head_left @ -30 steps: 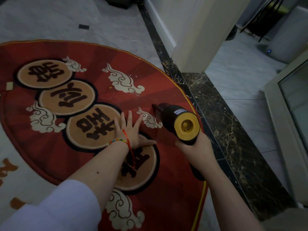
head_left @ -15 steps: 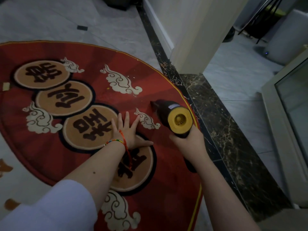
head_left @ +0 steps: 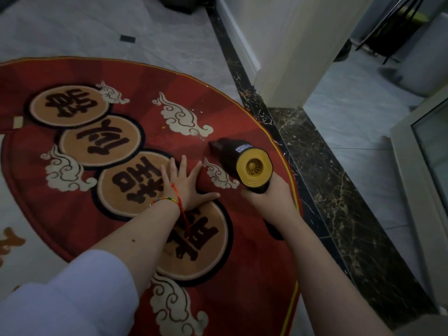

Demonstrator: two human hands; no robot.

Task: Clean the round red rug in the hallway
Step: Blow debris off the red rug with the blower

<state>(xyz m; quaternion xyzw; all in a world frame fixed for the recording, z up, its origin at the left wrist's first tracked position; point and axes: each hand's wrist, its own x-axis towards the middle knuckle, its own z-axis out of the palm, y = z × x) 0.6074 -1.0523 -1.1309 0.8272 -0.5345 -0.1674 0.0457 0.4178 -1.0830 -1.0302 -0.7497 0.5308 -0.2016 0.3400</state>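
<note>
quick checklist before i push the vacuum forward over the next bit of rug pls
1. Left hand flat on the red rug, fingers spread, pinning it: ok.
2. Right hand grips the handheld vacuum: ok.
3. Nozzle tip touching the pile: cannot tell, it looks close to the rug.
4. Path ahead: small pale crumbs near the cloud motif not yet picked up: not ok.
5. Paper scrap at the far left of the rug, may be too large to suck up: not ok.
6. Vacuum running: cannot tell.
</note>
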